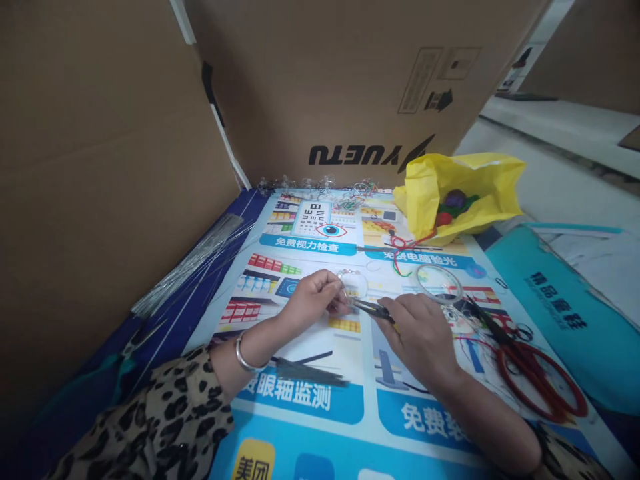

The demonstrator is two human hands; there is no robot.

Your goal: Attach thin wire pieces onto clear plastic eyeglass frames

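Near the middle of the printed sheet, my left hand (323, 293) pinches a thin wire ring (349, 273) that has small clear bits along its top. My right hand (419, 333) is closed round a pair of pliers (373, 308) with dark jaws. The jaw tips meet the ring close to my left fingertips; whether they grip the wire I cannot tell. A bundle of short grey wires (310, 373) lies below my left wrist. Beyond my right hand rests a round coil of clear line (440, 283).
Red-handled scissors (540, 383) lie at the right, with red cord (400, 247) farther back. A yellow bag (465, 193) holds coloured balls. Long wires (193, 263) and green-handled pliers (123, 363) are at the left. Wire pieces (320, 190) line the cardboard wall (325, 80).
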